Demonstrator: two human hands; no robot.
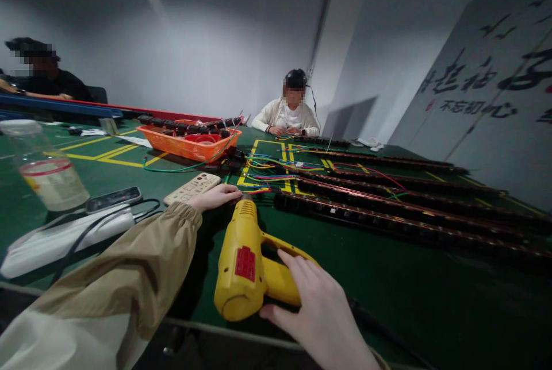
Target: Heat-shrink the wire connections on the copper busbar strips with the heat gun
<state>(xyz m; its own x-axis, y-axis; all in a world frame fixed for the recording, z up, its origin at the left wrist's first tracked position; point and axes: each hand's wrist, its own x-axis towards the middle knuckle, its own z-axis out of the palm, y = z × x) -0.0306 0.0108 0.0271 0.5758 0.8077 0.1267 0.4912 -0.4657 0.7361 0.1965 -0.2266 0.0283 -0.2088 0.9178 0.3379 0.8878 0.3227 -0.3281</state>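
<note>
A yellow heat gun (pixel 239 266) with a red label lies over the near part of the green table, nozzle pointing away from me. My right hand (pixel 319 301) is closed around its handle, thumb below and fingers over the top. Just beyond the nozzle is my left hand (pixel 218 196), its fingers pressed together beside the ends of coloured wires (pixel 259 190). What its fingertips hold is too small to make out. The wires run to long dark strips with copper-coloured edges (pixel 366 218), laid side by side on the right.
An orange basket (pixel 194 149) holds dark wrapped bundles. On the left stand a clear bottle (pixel 54 180), a dark phone-like device (pixel 112 199) and a white power strip (pixel 77 238) with cables. A beige phone (pixel 192 187) lies by my left wrist. Two people sit across the table.
</note>
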